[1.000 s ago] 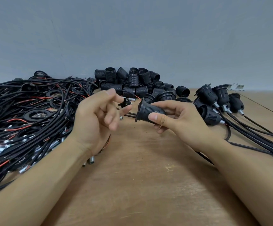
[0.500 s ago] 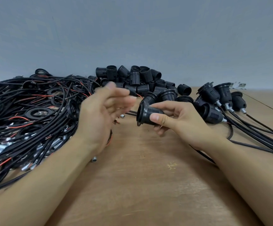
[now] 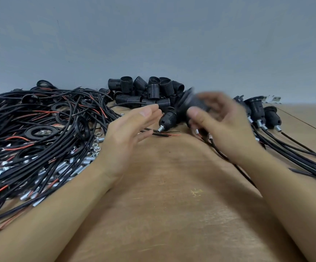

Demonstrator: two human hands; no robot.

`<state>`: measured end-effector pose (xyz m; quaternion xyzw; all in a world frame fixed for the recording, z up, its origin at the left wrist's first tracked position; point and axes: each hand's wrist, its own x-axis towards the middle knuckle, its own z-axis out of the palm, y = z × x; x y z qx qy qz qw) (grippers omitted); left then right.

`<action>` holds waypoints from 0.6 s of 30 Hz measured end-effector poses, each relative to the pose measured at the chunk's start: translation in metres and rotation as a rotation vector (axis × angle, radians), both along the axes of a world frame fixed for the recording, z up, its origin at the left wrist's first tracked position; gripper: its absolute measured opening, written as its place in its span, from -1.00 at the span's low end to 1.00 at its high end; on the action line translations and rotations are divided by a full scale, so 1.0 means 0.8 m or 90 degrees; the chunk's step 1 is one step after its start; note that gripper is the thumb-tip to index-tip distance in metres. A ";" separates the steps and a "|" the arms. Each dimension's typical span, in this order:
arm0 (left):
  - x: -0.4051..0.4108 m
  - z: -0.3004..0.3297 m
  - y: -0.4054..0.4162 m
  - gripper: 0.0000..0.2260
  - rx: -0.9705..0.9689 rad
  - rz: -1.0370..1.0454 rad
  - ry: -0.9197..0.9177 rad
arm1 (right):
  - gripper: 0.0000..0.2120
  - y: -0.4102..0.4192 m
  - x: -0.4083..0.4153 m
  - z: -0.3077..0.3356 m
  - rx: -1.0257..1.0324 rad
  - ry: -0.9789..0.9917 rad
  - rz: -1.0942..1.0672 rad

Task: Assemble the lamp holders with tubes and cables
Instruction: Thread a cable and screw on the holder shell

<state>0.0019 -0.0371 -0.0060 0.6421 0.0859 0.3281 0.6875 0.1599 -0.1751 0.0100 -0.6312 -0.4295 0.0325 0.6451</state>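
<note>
My right hand (image 3: 221, 125) grips a black lamp holder (image 3: 191, 103), blurred by motion, raised above the wooden table (image 3: 172, 195). My left hand (image 3: 128, 133) hovers just left of it with straight fingers and holds nothing. A lamp holder base with a metal tube (image 3: 167, 120) lies on the table between the two hands, bare red and black wire ends beside it. A tangle of black and red cables (image 3: 40, 133) with black rings fills the left. Silver tubes and nuts (image 3: 74, 163) lie along its near edge.
A heap of black threaded holder shells (image 3: 149, 91) sits at the back against the grey wall. Assembled holders with cables (image 3: 262, 114) lie at the right, their cables trailing toward the near right edge.
My right hand has lifted the lamp holder up and to the right. My left hand has opened flat, and the base with the tube now shows on the table.
</note>
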 end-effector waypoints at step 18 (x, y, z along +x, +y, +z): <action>0.000 -0.004 0.005 -0.85 0.219 0.221 0.153 | -0.79 -0.018 0.068 -0.010 -0.313 -0.284 -0.452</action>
